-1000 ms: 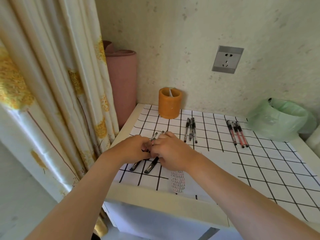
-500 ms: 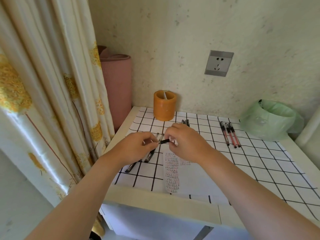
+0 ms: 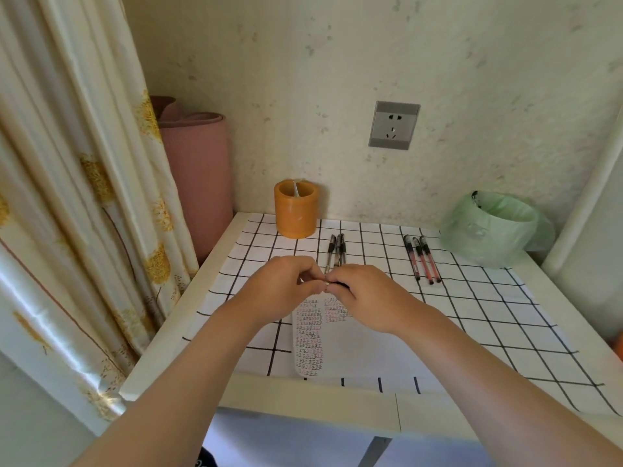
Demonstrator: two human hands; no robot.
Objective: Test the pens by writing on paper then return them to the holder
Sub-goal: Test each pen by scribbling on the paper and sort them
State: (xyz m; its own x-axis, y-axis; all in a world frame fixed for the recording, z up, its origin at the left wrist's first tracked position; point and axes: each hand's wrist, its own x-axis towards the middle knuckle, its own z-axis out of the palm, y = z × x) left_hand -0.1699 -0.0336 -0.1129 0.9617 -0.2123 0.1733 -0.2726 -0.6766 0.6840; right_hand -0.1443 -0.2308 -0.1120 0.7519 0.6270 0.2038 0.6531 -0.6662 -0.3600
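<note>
Black pens, three in number, are laid side by side on the checked cloth of the table, just in front of the holder and slightly to its right; their near ends are hidden by the hands. Red pens, also three, are laid side by side on the same cloth, well to the right of the holder. A held pen, seen only as a small dark piece, is pinched in front of the holder between the curled fingers of the left hand and those of the right hand; both hands are clenched on it, fingertips touching. The paper, marked with rows of small written characters, is spread on the cloth in front of the holder, under the hands. The holder, an orange cylinder, is stood upright at the wall. A bin lined with a green bag is placed far right of the holder, a wall socket above and right of it, a rolled pink mat just to its left, and a curtain further left.
</note>
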